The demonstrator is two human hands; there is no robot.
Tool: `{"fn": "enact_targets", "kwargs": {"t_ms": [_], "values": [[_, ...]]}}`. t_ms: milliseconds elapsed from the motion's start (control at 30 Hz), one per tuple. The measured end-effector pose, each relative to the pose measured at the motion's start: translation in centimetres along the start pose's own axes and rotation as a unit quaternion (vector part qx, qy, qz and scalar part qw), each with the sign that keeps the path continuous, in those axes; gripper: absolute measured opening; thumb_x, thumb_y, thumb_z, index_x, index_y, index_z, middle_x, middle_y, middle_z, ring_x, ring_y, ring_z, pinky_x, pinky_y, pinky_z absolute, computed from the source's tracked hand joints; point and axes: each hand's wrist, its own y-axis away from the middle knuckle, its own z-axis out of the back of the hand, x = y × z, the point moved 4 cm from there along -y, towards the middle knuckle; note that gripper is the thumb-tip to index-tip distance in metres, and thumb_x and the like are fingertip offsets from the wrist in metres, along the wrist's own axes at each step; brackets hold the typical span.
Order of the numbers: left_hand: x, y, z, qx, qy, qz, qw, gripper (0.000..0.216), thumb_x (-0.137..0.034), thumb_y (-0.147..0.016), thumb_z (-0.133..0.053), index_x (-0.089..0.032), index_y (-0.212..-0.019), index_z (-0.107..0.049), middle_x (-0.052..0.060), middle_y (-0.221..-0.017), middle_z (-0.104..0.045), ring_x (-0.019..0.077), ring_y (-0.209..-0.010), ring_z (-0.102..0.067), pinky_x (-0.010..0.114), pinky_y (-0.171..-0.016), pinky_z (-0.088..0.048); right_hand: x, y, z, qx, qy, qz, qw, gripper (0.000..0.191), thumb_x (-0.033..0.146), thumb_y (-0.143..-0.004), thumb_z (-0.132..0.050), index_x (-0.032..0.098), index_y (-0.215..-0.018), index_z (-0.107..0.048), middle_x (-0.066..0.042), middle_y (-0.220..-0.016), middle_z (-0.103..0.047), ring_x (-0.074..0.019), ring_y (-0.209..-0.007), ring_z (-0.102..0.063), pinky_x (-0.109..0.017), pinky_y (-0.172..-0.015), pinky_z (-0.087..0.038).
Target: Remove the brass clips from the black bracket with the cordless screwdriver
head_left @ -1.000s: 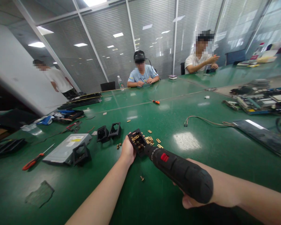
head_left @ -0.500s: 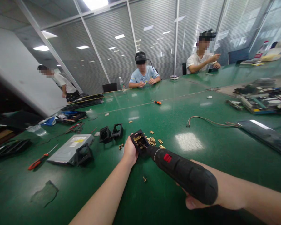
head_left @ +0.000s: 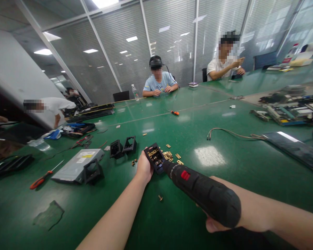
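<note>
My left hand [head_left: 144, 168] grips a small black plastic housing [head_left: 154, 158] with brass contacts inside, holding it against the green table [head_left: 172, 222]. My right hand [head_left: 216, 222] is wrapped round a black electric screwdriver [head_left: 203, 192] with a red switch; its tip is pressed into the housing. Several loose brass pieces [head_left: 172, 156] lie just beyond the housing, and one small brass screw [head_left: 160, 198] lies below my left wrist.
Two more black housings [head_left: 123, 147] and a grey drive box [head_left: 77, 166] with another black part [head_left: 93, 171] sit left. A red-handled screwdriver [head_left: 41, 178] lies far left. Circuit boards [head_left: 289, 113], a cable [head_left: 229, 134] and a dark panel [head_left: 294, 147] are right. Three people sit or bend at the far side.
My hands, the housing and the screwdriver stay almost still. The person at the far left has bent down lower beside the table.
</note>
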Motion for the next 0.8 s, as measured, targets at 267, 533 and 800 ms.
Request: {"fn": "enact_targets", "kwargs": {"t_ms": [267, 533, 800], "values": [[0.2, -0.4, 0.4, 0.000, -0.017, 0.005, 1.000, 0.037, -0.040, -0.096, -0.046, -0.013, -0.097, -0.072, 0.010, -0.084, -0.076, 0.0222, -0.074, -0.073, 0.035, -0.070, -0.060, -0.1, -0.2, 0.1, 0.007, -0.012, 0.001, 1.000, 0.037, 0.030, -0.065, -0.085, 0.018, -0.067, -0.050, 0.003, -0.068, -0.053, -0.0130, -0.063, -0.046, -0.026, -0.058, -0.040], [0.1, -0.4, 0.3, -0.001, -0.022, 0.005, 1.000, 0.033, -0.038, -0.094, -0.048, -0.015, -0.098, -0.070, 0.009, -0.083, -0.076, 0.0246, -0.075, -0.074, 0.040, -0.074, -0.062, 1.1, -0.1, -0.2, 0.000, -0.018, 0.002, 1.000, 0.040, 0.033, -0.063, -0.088, 0.019, -0.070, -0.051, 0.004, -0.066, -0.054, -0.0128, -0.062, -0.045, -0.026, -0.057, -0.036], [0.1, -0.4, 0.5, -0.012, -0.033, 0.006, 0.999, 0.034, -0.040, -0.092, -0.049, -0.015, -0.099, -0.070, 0.010, -0.083, -0.077, 0.0268, -0.079, -0.076, 0.042, -0.075, -0.063, 0.6, -0.2, -0.1, -0.003, -0.022, 0.003, 1.000, 0.039, 0.030, -0.060, -0.091, 0.018, -0.070, -0.055, 0.004, -0.068, -0.057, -0.0131, -0.064, -0.048, -0.026, -0.059, -0.039]]}}
